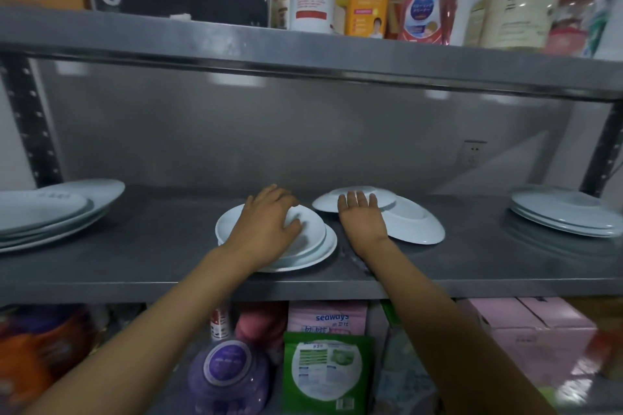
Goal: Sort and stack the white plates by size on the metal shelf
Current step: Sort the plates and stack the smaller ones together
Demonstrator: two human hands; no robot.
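- We have the left hand (pixel 269 224) at frame centre, palm down on the small centre stack (pixel 296 246), fingers curved over the top plate's far rim; it looks like a light grasp.
- Right hand (pixel 362 216) just right of centre, fingers straight and relaxed, tips at the near edge of a tilted plate (pixel 354 200); holding nothing.
- That tilted plate leans on a second plate (pixel 413 224) lying right of it.
- We judge the step as gathering the centre plates: steady the stack with the left hand, slide the right fingers under the tilted rim, lift clear rather than drag, and match sizes before setting down.
- All plates sit on the metal shelf (pixel 168 266); a bigger stack (pixel 57 212) at far left is cut off by the frame, and another stack (pixel 563 212) sits far right.
- Hard to tell: plate count per stack, right thumb, and exact contact under the left palm; motion blur at the edges.
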